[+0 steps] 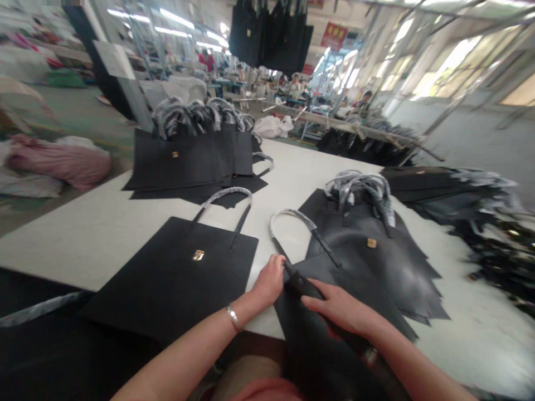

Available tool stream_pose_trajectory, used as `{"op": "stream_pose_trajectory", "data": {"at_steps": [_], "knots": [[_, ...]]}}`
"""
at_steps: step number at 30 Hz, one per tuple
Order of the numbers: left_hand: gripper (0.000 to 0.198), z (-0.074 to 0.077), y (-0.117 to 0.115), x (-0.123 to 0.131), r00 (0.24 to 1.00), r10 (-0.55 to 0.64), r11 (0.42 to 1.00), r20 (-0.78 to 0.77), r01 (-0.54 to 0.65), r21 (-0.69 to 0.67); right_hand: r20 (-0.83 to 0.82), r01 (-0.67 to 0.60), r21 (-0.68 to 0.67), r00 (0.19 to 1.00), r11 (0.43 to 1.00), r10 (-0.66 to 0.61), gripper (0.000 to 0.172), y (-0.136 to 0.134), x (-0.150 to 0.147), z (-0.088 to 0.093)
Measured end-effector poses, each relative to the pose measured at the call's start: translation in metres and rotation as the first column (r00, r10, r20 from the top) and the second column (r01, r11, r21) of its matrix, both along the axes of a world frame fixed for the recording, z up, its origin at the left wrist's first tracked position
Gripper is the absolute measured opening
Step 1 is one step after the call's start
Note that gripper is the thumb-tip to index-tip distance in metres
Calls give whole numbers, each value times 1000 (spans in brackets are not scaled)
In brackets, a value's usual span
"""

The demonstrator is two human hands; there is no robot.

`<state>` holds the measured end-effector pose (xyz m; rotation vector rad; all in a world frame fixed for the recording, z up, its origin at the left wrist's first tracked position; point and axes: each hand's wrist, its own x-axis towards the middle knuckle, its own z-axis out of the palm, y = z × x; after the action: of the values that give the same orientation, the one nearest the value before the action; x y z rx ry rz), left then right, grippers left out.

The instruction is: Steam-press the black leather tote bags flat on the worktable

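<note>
My left hand (271, 281), with a metal bracelet at the wrist, is closed on the lower end of a plastic-wrapped handle (288, 213), where it meets a black bag panel (301, 340). The handle's other end lies loose to the right. My right hand (336, 306) grips the folded top edge of the same panel, its fingers partly hidden beneath. Left of my hands, another black bag panel (167, 278) lies flat with a gold clasp (198, 255) and a wrapped handle (228, 192) standing up.
Black panels with bundled wrapped handles are stacked at the table's back left (188, 159) and at the right (376, 267). Dark straps with gold hardware (501, 245) lie at the far right of the white table (292, 161). Finished-looking black bags (271, 42) hang overhead beyond the table.
</note>
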<state>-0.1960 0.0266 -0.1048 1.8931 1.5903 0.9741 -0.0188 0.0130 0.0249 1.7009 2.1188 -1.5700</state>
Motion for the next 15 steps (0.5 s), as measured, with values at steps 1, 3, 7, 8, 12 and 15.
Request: {"op": "stream_pose_trajectory", "data": {"at_steps": [1, 3, 7, 8, 12, 15], "knots": [[27, -1, -1, 2, 1000, -8, 1000, -18, 8, 8, -6, 27, 50, 1000, 998, -27, 36, -3, -2, 0], [27, -4, -2, 5, 993, -12, 999, -120, 17, 42, -7, 117, 154, 993, 981, -117, 45, -6, -4, -1], [29, -4, 2, 6, 929, 30, 993, -369, 14, 118, -19, 263, 246, 964, 933, -266, 57, -16, 29, 6], [27, -2, 3, 6, 914, 36, 994, -404, 9, 110, -21, 292, 241, 955, 926, -296, 58, -23, 45, 9], [25, 16, 14, 7, 868, 107, 994, -485, -100, 40, -25, 514, 171, 855, 840, -518, 61, -62, 121, 8], [31, 26, 27, 22, 865, 119, 993, -488, -104, 57, -62, 680, 141, 731, 719, -679, 67, -92, 170, -7]]}}
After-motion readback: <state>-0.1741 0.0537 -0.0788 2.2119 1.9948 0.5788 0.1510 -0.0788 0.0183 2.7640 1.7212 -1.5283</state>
